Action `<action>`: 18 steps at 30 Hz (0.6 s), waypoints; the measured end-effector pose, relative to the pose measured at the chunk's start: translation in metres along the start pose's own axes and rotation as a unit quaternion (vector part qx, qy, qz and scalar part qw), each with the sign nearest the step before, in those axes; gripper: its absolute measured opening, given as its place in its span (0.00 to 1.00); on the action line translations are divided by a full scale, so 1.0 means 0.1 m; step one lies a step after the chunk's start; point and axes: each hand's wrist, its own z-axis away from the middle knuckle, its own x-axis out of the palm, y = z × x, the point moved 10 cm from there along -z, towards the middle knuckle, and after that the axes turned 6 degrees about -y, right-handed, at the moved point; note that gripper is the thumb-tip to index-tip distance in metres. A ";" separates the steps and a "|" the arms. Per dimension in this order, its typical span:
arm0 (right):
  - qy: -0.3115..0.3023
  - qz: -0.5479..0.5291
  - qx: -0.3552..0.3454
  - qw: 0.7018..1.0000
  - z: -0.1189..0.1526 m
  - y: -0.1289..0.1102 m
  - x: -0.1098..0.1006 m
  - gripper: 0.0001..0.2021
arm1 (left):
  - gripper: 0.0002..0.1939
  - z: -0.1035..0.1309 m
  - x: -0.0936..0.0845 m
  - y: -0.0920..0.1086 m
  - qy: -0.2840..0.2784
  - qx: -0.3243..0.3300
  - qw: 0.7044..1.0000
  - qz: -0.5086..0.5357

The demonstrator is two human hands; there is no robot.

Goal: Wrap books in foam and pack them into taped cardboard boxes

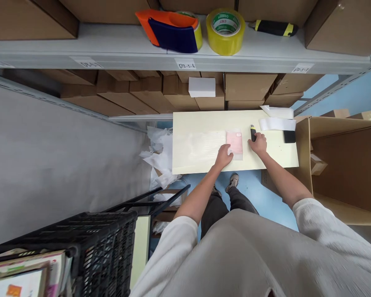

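Observation:
A flat pink packet in a clear plastic sleeve (235, 142) lies on the cream tabletop (198, 123). My left hand (224, 156) grips its lower left edge, with the thumb over the plastic. To the right of the packet, my right hand (258, 144) is closed around a black and yellow utility knife (252, 133), whose tip points toward the shelf. Whether the blade is out is too small to tell. Near the table's right end are white paper strips (277, 123) and a black flat object (289, 136).
The shelf above holds an orange-and-blue tape dispenser (173, 33), a yellow tape roll (225, 31) and another utility knife (275, 28). A large open carton (346, 165) borders the table's right. Crumpled plastic (163, 152) hangs at its left; a black crate (105, 255) holds books.

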 end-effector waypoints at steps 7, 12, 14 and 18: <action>-0.016 -0.007 0.030 0.999 -0.13 0.05 0.03 0.29 | 0.25 0.10 -0.15 -0.07 0.016 -0.032 0.999 0.035; -0.033 -0.090 0.010 0.995 -0.09 -0.17 -0.03 0.23 | 0.24 0.14 -0.28 -0.11 0.015 -0.033 0.999 0.028; -0.048 -0.158 -0.009 0.986 -0.03 -0.36 0.01 0.19 | 0.24 0.14 -0.37 -0.14 0.023 -0.026 0.999 0.020; -0.101 -0.258 -0.010 0.961 0.17 -0.72 0.26 0.17 | 0.23 0.13 -0.54 -0.22 0.034 -0.013 0.999 0.000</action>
